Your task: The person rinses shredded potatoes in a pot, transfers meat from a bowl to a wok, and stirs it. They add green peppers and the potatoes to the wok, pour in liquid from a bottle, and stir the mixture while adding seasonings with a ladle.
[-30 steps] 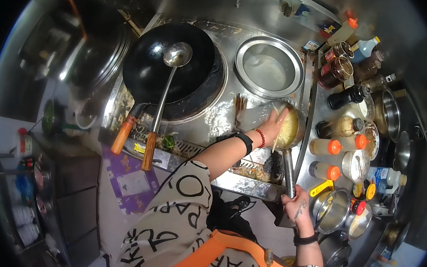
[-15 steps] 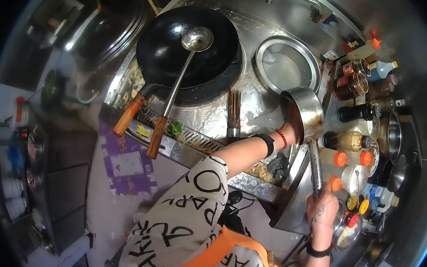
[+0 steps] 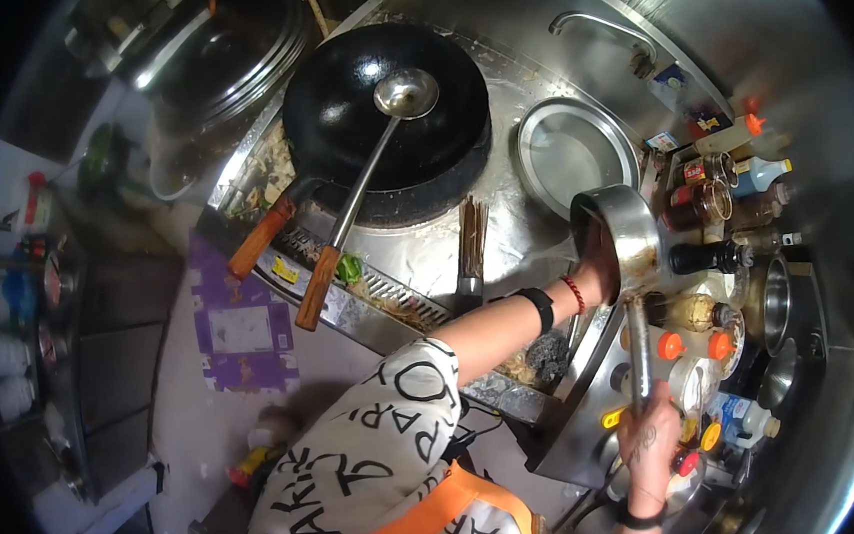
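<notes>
A deep metal saucepan (image 3: 636, 240), stained on its outside, is held tilted on its side with its mouth toward the left. My right hand (image 3: 652, 447) is closed around its long metal handle. My left hand (image 3: 600, 265) reaches into the pan's mouth, and its fingers are hidden inside. Just beyond the pan is a round metal basin (image 3: 577, 160) that looks to have water in it. A bamboo wok brush (image 3: 472, 243) lies on the steel stove top, left of my left hand.
A black wok (image 3: 334, 104) sits on the burner, with a long-handled ladle (image 3: 405, 95) lying across it. Sauce bottles and jars (image 3: 705, 170) crowd the right side. A faucet (image 3: 608, 22) is at the back. Food scraps lie along the drain grate (image 3: 399, 299).
The view has shifted slightly, so most things sit a little lower in it. The saucepan stays tilted, with my left hand inside and my right hand on the handle.
</notes>
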### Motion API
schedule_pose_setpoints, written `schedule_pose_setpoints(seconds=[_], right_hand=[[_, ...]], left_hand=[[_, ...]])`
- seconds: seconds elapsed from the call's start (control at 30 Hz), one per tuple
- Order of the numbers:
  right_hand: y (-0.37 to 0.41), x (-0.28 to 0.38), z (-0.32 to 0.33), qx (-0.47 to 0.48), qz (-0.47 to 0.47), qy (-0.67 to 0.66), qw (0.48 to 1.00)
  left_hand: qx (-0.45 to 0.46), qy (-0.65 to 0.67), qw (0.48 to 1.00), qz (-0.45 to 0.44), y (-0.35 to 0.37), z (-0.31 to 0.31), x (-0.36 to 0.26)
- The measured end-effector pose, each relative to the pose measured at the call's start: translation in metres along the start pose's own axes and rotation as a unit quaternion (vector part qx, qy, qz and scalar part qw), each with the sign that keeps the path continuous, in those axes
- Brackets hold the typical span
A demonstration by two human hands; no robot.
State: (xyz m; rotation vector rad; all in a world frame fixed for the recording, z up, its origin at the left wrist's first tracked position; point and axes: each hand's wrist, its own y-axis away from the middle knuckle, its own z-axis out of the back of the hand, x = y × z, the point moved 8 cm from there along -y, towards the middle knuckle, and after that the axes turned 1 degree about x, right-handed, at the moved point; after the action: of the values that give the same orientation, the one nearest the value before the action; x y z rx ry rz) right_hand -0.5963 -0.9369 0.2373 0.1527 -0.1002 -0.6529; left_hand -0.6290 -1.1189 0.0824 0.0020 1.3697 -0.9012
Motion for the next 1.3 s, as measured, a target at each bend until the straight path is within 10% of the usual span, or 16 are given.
schedule_pose_setpoints(seconds=[0.07, 0.2, 0.27, 0.37, 0.53, 0.6, 0.7, 0.83, 0.97, 1.3], right_hand=[[-0.009, -0.034, -0.052, 0.023, -0.014, -0.228, 0.973], [-0.024, -0.013, -0.117, 0.245, -0.198, -0.648, 0.694], [-0.042, 0.002, -0.129, 0.264, -0.222, -0.722, 0.599], [-0.089, 0.008, -0.148, 0.250, -0.203, -0.736, 0.595], [-0.161, 0.013, -0.139, 0.137, -0.198, -0.559, 0.793], [-0.184, 0.005, -0.152, 0.099, -0.195, -0.449, 0.866], [-0.213, 0.014, -0.148, 0.015, -0.101, -0.152, 0.983], [-0.229, 0.029, -0.163, 0.036, -0.084, -0.187, 0.978], [-0.214, 0.044, -0.205, 0.195, -0.195, -0.663, 0.696], [-0.082, 0.031, -0.177, 0.239, -0.102, -0.734, 0.628]], left_hand=[[0.113, -0.162, 0.973, 0.119, -0.004, 0.006, 0.024], [0.475, -0.316, 0.804, 0.164, -0.038, -0.004, 0.030], [0.504, -0.360, 0.773, 0.141, -0.059, -0.010, 0.039], [0.419, -0.332, 0.836, 0.127, -0.088, 0.011, 0.012], [0.132, -0.077, 0.984, 0.089, -0.085, 0.066, -0.016], [0.052, 0.259, 0.934, 0.241, -0.054, 0.070, 0.010], [0.009, 0.409, 0.853, 0.324, -0.009, 0.095, 0.015], [-0.010, 0.434, 0.835, 0.337, 0.040, 0.133, -0.002], [0.005, 0.348, 0.862, 0.370, 0.058, 0.170, -0.011], [0.066, 0.239, 0.953, 0.174, 0.008, 0.164, -0.033]])
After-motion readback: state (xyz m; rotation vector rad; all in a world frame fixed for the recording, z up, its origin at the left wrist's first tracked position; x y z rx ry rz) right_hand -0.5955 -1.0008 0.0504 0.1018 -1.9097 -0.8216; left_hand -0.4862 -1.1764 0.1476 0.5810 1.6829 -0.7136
